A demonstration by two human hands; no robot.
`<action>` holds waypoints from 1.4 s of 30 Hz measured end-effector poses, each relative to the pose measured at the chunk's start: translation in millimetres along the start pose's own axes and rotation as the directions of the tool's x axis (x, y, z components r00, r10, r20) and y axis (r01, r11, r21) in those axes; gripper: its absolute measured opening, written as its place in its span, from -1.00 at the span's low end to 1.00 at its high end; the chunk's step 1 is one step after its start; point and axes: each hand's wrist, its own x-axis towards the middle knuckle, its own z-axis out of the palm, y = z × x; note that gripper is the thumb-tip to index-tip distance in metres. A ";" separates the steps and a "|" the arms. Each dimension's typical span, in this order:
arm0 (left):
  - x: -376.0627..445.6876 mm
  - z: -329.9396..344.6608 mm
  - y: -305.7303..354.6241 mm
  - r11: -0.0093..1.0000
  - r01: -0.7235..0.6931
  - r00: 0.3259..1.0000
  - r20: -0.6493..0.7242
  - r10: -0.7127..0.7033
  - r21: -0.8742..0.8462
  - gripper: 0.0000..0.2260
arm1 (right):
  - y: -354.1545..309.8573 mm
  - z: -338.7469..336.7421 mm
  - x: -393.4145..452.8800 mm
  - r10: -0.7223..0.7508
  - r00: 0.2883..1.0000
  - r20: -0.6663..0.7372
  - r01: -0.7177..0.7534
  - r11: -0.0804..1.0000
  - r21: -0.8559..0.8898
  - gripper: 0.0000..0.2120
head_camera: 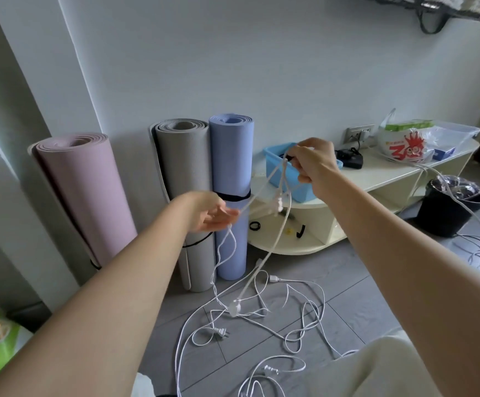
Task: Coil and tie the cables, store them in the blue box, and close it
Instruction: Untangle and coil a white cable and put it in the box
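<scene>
My right hand is raised and pinches several strands of a white cable together with a black tie. My left hand is held lower and to the left, fingers loosely curled around the same white cable, which is stretched between both hands. From my hands the cable hangs down to a tangle of white cables with plugs on the grey tile floor. The blue box stands without a lid on the cream low shelf, just behind my right hand.
Three rolled mats, pink, grey and blue, lean against the wall. The cream shelf carries a black adapter, a plastic bag and a clear bin. A black bucket and more white cables sit at right.
</scene>
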 end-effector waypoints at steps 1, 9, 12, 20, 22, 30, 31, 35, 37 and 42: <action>-1.5 -2.0 -2.1 0.982 0.040 0.998 0.047 -0.050 0.184 -0.76 | -2.6 -0.5 -1.8 -0.029 0.997 0.067 0.032 0.999 -0.044 -0.88; -11.2 26.6 37.8 0.885 -0.441 0.888 0.215 0.407 0.150 -0.85 | 6.3 13.9 -6.3 -0.095 0.961 0.261 0.133 0.982 -0.134 -0.81; -11.6 32.1 28.0 0.914 -0.378 0.829 0.385 0.405 -0.147 -0.93 | 11.0 16.0 -4.3 -0.110 0.959 0.261 0.156 0.974 -0.162 -0.80; 30.9 24.5 21.2 0.731 -0.596 0.652 -0.332 0.682 0.332 -0.84 | 31.2 21.8 1.2 0.025 0.919 0.394 0.258 0.718 -0.647 -0.68; 33.9 2.7 20.6 0.751 -0.507 0.582 -0.475 0.660 0.423 -0.86 | 43.3 10.4 3.8 0.113 0.920 0.376 0.246 0.581 -0.776 -0.65; 27.6 -21.8 9.4 0.898 -0.387 0.918 -0.180 0.354 -0.211 -0.70 | 64.7 2.8 20.0 0.002 0.958 0.286 0.236 0.558 -0.796 -0.67; 25.8 -21.6 9.0 0.892 -0.382 0.924 -0.107 0.367 -0.241 -0.69 | 62.9 5.9 21.6 0.013 0.949 0.316 0.247 0.590 -0.768 -0.72; 22.7 -17.2 10.0 0.889 -0.374 0.910 0.080 0.406 -0.263 -0.78 | 56.2 18.3 16.5 0.039 0.880 0.473 0.228 0.839 -0.494 -0.85; 24.0 -10.7 9.7 0.904 -0.397 0.904 0.101 0.415 -0.159 -0.82 | 51.8 26.9 8.6 -0.003 0.850 0.528 0.221 0.910 -0.352 -0.90; 29.1 -11.9 -0.2 0.905 -0.328 0.846 0.342 0.409 -0.271 -0.69 | 50.0 28.4 -5.6 0.160 0.613 0.774 -0.018 0.982 -0.188 -0.49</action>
